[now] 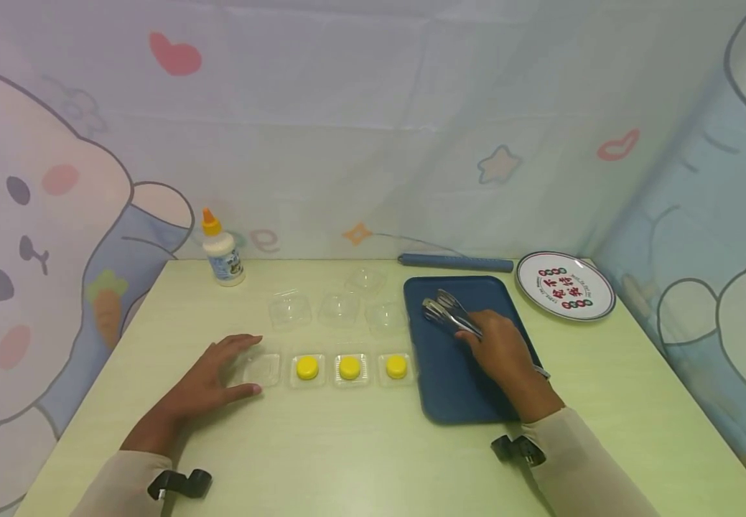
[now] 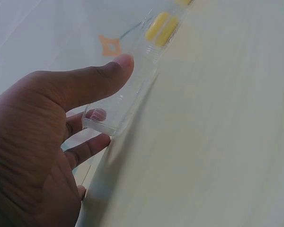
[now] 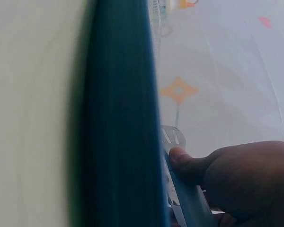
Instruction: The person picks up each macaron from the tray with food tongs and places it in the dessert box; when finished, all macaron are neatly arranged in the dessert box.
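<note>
Tongs [image 1: 439, 312] partly hidden, head view

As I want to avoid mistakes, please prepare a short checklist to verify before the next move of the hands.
1. Tongs held by the right hand: ok.
2. Tongs over the blue tray: ok.
3. Yellow pieces seated in the three containers to the right: ok, one each.
4. Leftmost container filled: not ok, no yellow piece inside.
5. Left hand steadying that container: cannot tell; fingers are around it, contact unclear.
</note>
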A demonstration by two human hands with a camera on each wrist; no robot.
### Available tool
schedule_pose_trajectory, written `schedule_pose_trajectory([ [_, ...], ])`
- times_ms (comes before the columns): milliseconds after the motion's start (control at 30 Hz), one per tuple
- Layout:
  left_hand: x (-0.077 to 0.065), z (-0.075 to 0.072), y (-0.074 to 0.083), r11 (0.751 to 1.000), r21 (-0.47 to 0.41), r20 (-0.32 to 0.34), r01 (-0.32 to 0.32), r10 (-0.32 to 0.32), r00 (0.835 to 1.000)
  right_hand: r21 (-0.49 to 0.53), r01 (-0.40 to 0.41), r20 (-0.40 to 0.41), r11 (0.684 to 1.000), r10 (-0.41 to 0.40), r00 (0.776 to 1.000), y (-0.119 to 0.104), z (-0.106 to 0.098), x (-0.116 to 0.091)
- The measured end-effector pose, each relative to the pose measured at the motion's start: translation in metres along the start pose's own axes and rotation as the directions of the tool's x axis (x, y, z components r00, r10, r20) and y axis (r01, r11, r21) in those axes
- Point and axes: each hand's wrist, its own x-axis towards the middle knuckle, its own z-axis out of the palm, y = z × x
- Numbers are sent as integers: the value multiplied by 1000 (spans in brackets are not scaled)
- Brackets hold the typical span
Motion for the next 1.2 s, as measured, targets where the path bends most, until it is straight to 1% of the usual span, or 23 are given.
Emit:
schedule_pose_trajectory([
  [233, 0, 0, 0, 999, -33, 15, 35, -35, 999, -2, 9, -9, 1000, -9, 1000, 2, 0, -1],
  [500, -1, 1, -1, 998, -38, 17, 40, -39, 999, -19, 11, -4, 1000, -11, 1000, 1, 0, -4],
  [700, -3, 1, -1, 999, -26, 12, 32, -31, 999, -8, 33, -24, 999, -33, 999, 1, 0, -3],
  [800, -3, 0, -1, 1000, -14, 8, 21, -21, 1000, -2, 27, -20, 1000, -27, 999, 1, 2, -2],
  [900, -2, -1, -2, 1000, -18, 9, 16, -16, 1000, -11, 20, -18, 1000, -20, 1000, 2, 2, -2],
  [1200, -1, -1, -3, 1000, -29, 14, 11, -10, 1000, -36, 38, -35, 999, -39, 999, 4, 2, -1],
])
